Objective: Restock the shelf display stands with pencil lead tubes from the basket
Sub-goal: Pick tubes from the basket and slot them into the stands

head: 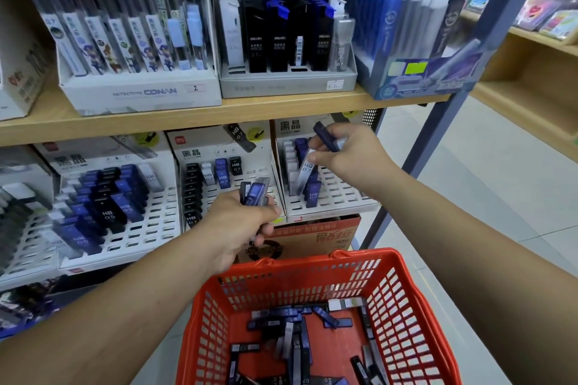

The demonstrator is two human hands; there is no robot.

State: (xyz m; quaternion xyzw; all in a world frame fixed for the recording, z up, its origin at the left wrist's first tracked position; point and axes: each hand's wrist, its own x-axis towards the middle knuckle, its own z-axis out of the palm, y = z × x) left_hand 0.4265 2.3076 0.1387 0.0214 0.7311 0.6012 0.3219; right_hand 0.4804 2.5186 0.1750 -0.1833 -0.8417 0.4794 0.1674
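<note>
My left hand (240, 222) grips a small bunch of pencil lead tubes (255, 194), blue and grey, in front of the middle display stand (250, 178). My right hand (347, 153) holds a dark blue tube (327, 136) and pinches a white HB 0.7 tube (306, 170) standing in the right display stand (337, 197). Below, the red basket (416, 316) holds several loose tubes (294, 337) in blue, black and white.
A left display stand (147, 228) carries HB 0.5 tubes. The upper wooden shelf (219, 116) bears three boxed displays of leads. A cardboard box (322, 234) sits under the stands. A blue shelf post (438, 131) stands to the right, with tiled floor beyond.
</note>
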